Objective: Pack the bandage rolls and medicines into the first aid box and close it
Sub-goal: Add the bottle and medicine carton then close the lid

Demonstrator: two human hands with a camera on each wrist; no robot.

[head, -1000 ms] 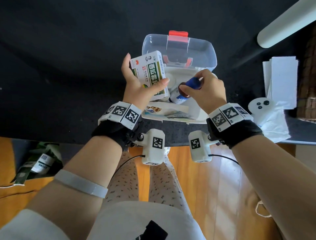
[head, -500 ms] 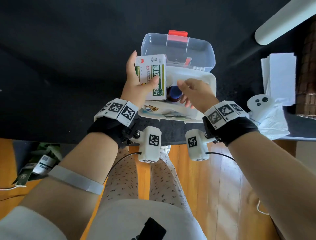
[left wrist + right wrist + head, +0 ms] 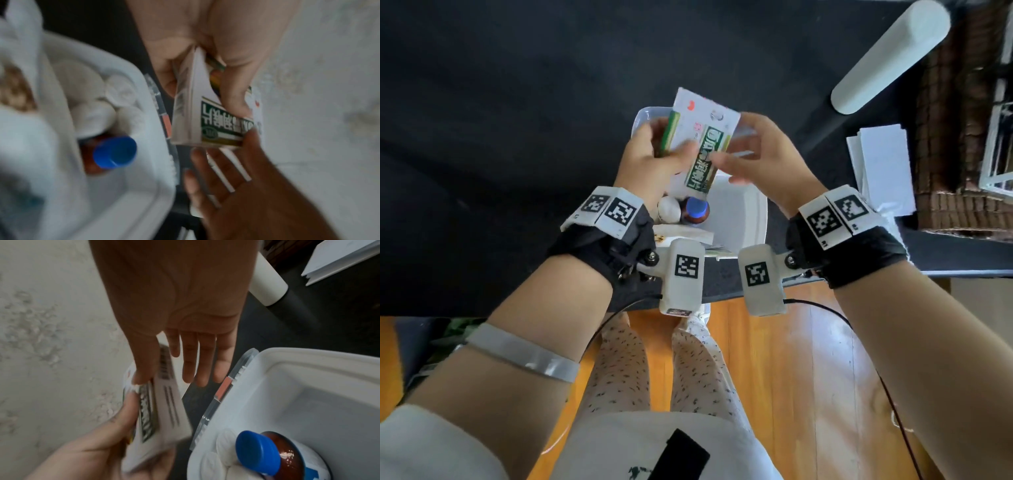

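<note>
My left hand [image 3: 654,161] grips a white and green medicine carton [image 3: 702,144], raised and tilted above the open first aid box [image 3: 750,219]. My right hand [image 3: 756,154] is beside it with straight fingers, and its thumb tip touches the carton's edge [image 3: 164,402]. In the white box lie a brown bottle with a blue cap [image 3: 697,209] and white bandage rolls [image 3: 669,209]. The rolls [image 3: 123,91] and the bottle [image 3: 115,152] also show in the left wrist view. The box's clear lid [image 3: 643,118] stands open behind the carton, mostly hidden.
Flat packets [image 3: 688,236] lie at the box's near side. A stack of white paper [image 3: 883,164] sits on the black table [image 3: 500,154] to the right, and a white cylinder [image 3: 890,54] slants at the back right. The table's near edge runs under my wrists.
My right hand let go of the blue-capped bottle in the box and rose to the carton. My left hand lifted and tilted the carton farther over the box.
</note>
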